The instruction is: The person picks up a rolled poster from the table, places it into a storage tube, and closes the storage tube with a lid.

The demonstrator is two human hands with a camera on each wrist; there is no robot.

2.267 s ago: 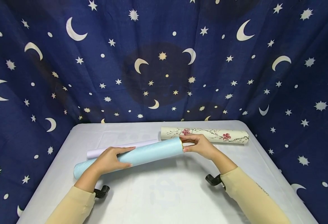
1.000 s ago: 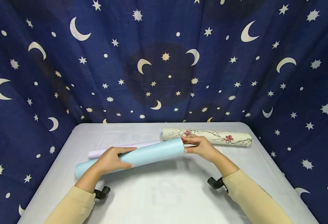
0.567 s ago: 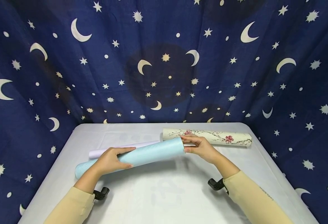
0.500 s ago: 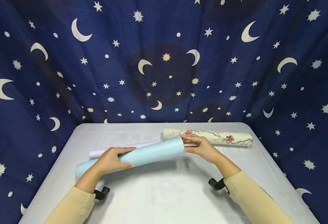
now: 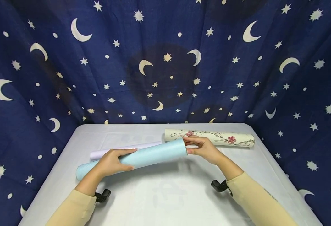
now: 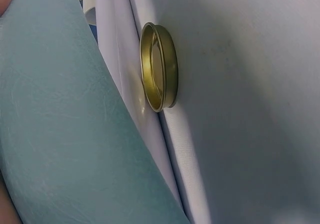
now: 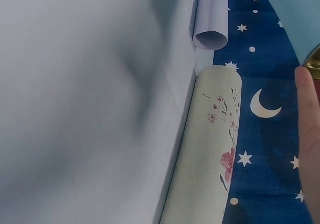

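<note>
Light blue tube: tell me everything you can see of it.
The light blue tube is long and cylindrical, with a matte, faintly creased skin like leather-look paper and a gold, metallic-looking rim at its right end. It slants in front of the lilac roll, right end raised over the white table; whether its left end rests there is unclear. The left grip clasps it left of its middle; the right grip pinches the rim end.
</note>
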